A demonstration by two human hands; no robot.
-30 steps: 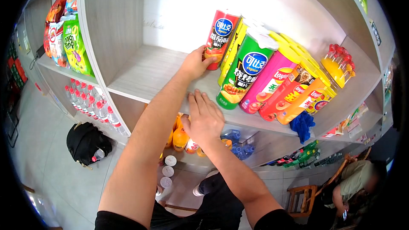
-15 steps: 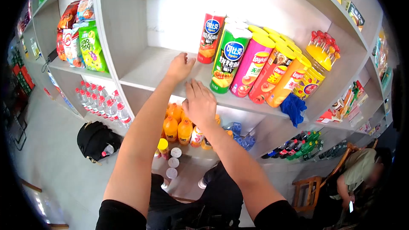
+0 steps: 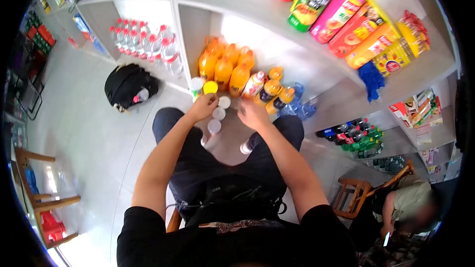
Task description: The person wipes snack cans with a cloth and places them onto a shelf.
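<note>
My left hand (image 3: 204, 107), fingers loosely bent, reaches down among upright snack canisters, its fingertips between a yellow-lidded canister (image 3: 210, 87) and a white-lidded canister (image 3: 224, 102). Two more white lids line up toward me, the closest on a canister (image 3: 214, 127) by my leg. Another white-topped canister (image 3: 197, 84) stands to the left. My right hand (image 3: 254, 114) hovers right of this row, fingers slightly curled and apart, holding nothing visible. Orange drink bottles (image 3: 223, 71) and a white-and-red bottle (image 3: 254, 85) stand just beyond on the low shelf.
The upper shelf (image 3: 232, 0) holds chip canisters (image 3: 338, 12) and a blue cloth (image 3: 371, 80). Water bottles (image 3: 148, 42) fill the left compartment, with a black backpack (image 3: 129, 86) on the floor nearby. A person (image 3: 403, 205) with a phone sits at the right beside a wooden chair (image 3: 354, 198).
Both my hands have moved down from the upper shelf to the canisters near the floor. My view has tilted downward, and my bent legs now show.
</note>
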